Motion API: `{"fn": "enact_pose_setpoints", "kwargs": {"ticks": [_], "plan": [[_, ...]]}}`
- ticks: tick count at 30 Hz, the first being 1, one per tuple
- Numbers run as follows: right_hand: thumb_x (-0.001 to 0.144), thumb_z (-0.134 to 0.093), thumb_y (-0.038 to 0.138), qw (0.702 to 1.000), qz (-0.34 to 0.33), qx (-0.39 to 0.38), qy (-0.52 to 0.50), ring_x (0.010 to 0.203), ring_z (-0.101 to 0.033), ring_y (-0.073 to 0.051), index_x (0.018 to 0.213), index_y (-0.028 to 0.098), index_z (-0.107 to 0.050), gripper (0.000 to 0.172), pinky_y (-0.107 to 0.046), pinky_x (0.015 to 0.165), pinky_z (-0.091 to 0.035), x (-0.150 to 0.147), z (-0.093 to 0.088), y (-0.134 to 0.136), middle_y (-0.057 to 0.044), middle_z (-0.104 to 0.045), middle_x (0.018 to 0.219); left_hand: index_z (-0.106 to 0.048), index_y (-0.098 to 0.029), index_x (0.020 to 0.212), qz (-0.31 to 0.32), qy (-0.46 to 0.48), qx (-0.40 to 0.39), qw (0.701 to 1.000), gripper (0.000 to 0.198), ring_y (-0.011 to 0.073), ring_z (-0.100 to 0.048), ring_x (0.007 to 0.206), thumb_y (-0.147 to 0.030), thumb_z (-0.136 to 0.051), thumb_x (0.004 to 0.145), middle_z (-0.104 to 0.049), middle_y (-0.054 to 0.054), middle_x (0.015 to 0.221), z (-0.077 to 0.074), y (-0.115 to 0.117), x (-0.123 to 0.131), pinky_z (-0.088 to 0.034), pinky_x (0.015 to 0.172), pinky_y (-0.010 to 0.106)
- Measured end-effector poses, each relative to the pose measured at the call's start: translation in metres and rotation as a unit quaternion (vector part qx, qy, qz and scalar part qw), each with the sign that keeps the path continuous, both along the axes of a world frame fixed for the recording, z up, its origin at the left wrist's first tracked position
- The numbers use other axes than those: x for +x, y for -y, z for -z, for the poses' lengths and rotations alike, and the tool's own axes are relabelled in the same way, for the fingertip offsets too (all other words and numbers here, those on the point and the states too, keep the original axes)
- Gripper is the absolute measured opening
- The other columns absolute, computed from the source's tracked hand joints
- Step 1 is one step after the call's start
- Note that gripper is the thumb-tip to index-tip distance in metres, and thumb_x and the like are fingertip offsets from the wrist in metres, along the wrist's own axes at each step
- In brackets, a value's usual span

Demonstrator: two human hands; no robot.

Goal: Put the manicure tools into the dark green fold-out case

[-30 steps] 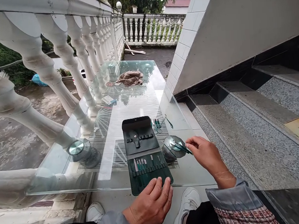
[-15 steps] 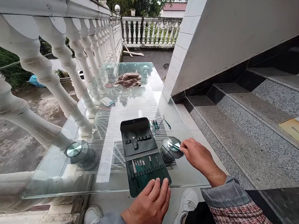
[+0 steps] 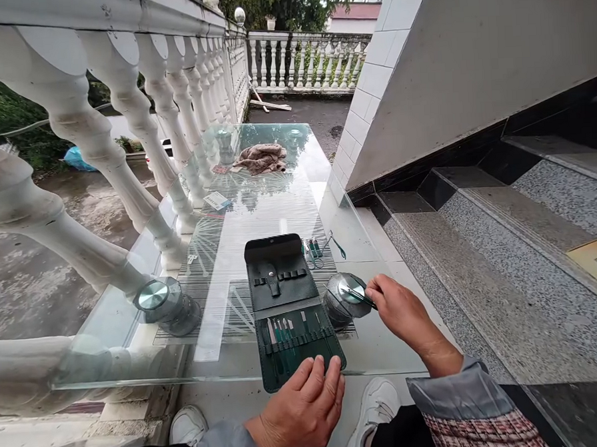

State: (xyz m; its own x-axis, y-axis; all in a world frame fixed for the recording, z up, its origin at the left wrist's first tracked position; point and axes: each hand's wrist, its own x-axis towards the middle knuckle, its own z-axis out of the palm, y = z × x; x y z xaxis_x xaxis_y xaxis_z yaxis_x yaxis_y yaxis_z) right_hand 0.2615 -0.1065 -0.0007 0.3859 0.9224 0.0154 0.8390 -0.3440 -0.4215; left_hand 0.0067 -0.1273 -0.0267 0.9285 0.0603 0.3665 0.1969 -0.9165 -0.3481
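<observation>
A dark green tool case (image 3: 286,297) lies unfolded on a glass table (image 3: 257,205), with several small metal tools held in its lower half. My left hand (image 3: 301,410) rests with fingers spread flat on the case's near edge. My right hand (image 3: 403,311) is pinched on a thin green-handled tool (image 3: 357,294), whose tip lies over the round metal table mount (image 3: 343,296) right of the case.
Small scissors and other green tools (image 3: 320,247) lie beyond the mount. A crumpled cloth (image 3: 261,157) and a small card (image 3: 216,200) sit farther back. A white balustrade (image 3: 123,126) runs along the left, granite steps (image 3: 505,253) rise at the right. My white shoes (image 3: 375,406) show under the glass.
My right hand with the thin tool drew in toward the metal mount and stays there. My left hand has kept its place on the case.
</observation>
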Motion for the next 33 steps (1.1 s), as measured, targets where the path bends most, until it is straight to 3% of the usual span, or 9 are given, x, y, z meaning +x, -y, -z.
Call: {"fn": "enact_pose_setpoints", "kwargs": {"ticks": [5, 9, 16, 22, 28, 33], "plan": [[0.073, -0.047, 0.034, 0.986, 0.023, 0.060, -0.157, 0.068, -0.054, -0.016, 0.084, 0.021, -0.058, 0.020, -0.027, 0.060, -0.039, -0.005, -0.004, -0.001, -0.001, -0.061, 0.073, -0.049, -0.010, 0.126, 0.004, -0.019, 0.000, 1.000, 0.039, 0.0261, -0.053, 0.110, -0.028, -0.040, 0.092, -0.049, 0.015, 0.131, 0.000, 0.000, -0.001, -0.041, 0.094, 0.040], [0.073, -0.050, 0.037, 0.950, 0.004, 0.060, -0.307, 0.061, -0.050, -0.013, 0.106, 0.019, -0.055, 0.038, -0.025, 0.051, -0.040, -0.012, -0.001, 0.000, 0.001, -0.053, 0.068, -0.051, -0.009, 0.123, 0.007, -0.007, -0.004, 1.000, 0.038, 0.0264, -0.054, 0.109, -0.024, -0.040, 0.091, -0.050, 0.016, 0.129, 0.000, 0.000, 0.000, -0.043, 0.092, 0.040], [0.070, -0.057, 0.036, 0.886, -0.031, 0.047, -0.461, 0.057, -0.048, -0.010, 0.118, 0.018, -0.048, 0.052, -0.023, 0.046, -0.041, -0.031, -0.008, 0.000, 0.003, -0.047, 0.070, -0.052, -0.007, 0.121, 0.009, -0.012, 0.001, 1.000, 0.037, 0.0270, -0.054, 0.109, -0.022, -0.040, 0.090, -0.049, 0.018, 0.130, 0.000, 0.001, -0.001, -0.042, 0.093, 0.042], [0.067, -0.058, 0.035, 0.866, -0.051, 0.020, -0.497, 0.054, -0.048, -0.009, 0.117, 0.020, -0.045, 0.054, -0.024, 0.045, -0.044, -0.047, -0.010, -0.003, 0.004, -0.045, 0.072, -0.054, -0.008, 0.119, 0.010, -0.006, -0.002, 1.000, 0.035, 0.0270, -0.055, 0.108, -0.021, -0.040, 0.090, -0.051, 0.017, 0.128, -0.001, 0.000, 0.000, -0.042, 0.092, 0.041], [0.068, -0.057, 0.033, 0.876, -0.040, 0.039, -0.479, 0.052, -0.052, -0.009, 0.106, 0.020, -0.045, 0.041, -0.022, 0.043, -0.044, -0.057, 0.000, -0.008, 0.006, -0.046, 0.068, -0.055, -0.008, 0.118, 0.014, -0.002, -0.005, 1.000, 0.035, 0.0269, -0.055, 0.107, -0.021, -0.040, 0.090, -0.053, 0.016, 0.126, -0.002, 0.000, -0.001, -0.043, 0.091, 0.040], [0.072, -0.052, 0.030, 0.885, -0.050, 0.054, -0.459, 0.055, -0.054, -0.009, 0.112, 0.022, -0.045, 0.042, -0.023, 0.048, -0.047, -0.064, 0.004, -0.010, 0.006, -0.045, 0.068, -0.055, -0.009, 0.119, 0.007, -0.003, -0.007, 1.000, 0.035, 0.0263, -0.055, 0.107, -0.022, -0.039, 0.091, -0.054, 0.015, 0.126, -0.002, 0.000, 0.000, -0.044, 0.091, 0.040]]}}
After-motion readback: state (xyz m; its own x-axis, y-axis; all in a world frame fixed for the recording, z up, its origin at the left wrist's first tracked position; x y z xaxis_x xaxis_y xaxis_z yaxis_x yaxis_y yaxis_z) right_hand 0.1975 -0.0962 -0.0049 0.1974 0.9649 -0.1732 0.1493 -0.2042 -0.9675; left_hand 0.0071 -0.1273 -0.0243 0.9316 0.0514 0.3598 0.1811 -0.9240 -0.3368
